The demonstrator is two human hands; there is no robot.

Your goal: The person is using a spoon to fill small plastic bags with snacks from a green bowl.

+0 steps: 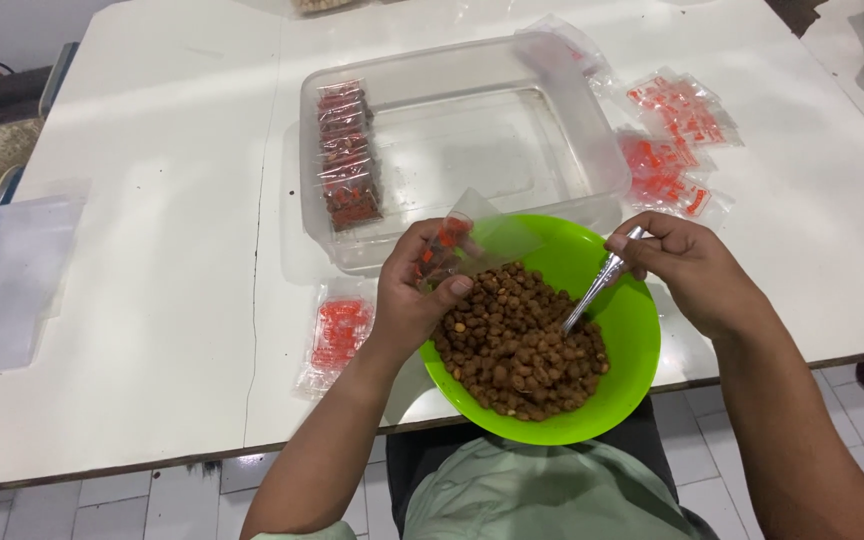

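A bright green bowl [632, 340] full of small brown nuts [522, 340] sits at the near table edge. My left hand [414, 290] holds a small clear plastic bag with red print [472, 238] over the bowl's left rim. My right hand [692, 270] grips a metal spoon [597, 285] whose tip digs into the nuts.
A clear plastic tub [552, 70] behind the bowl holds a row of filled packets [347, 155] along its left wall. Empty red-printed bags lie at the right [672, 140] and near left [340, 335]. Folded clear plastic [12, 280] rests at the table's far left.
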